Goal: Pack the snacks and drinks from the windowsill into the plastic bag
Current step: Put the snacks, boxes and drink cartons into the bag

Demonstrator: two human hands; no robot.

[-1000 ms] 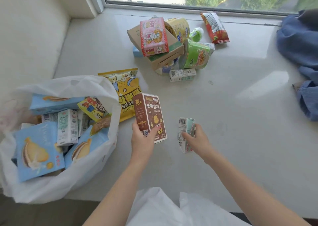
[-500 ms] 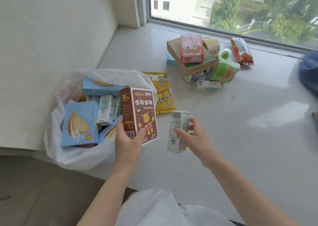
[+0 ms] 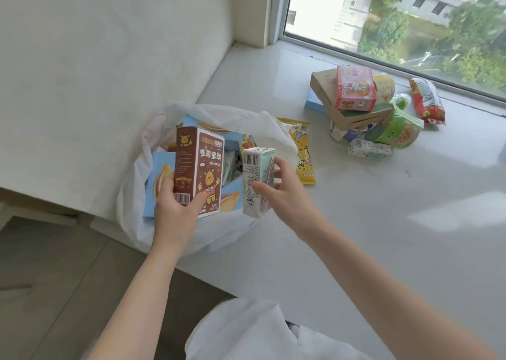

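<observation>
The bag gapes under both hands, ready for loading. The left hand grips the brown box upright above it; beside it, the right hand pinches a carton. The remaining snacks lie well beyond the right hand.

Brown box and carton above bag

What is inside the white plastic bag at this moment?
The plastic bag shows light blue snack boxes, small cartons and a colourful packet. The brown box and drink carton held in front cover the middle; deeper contents are hidden.
</observation>
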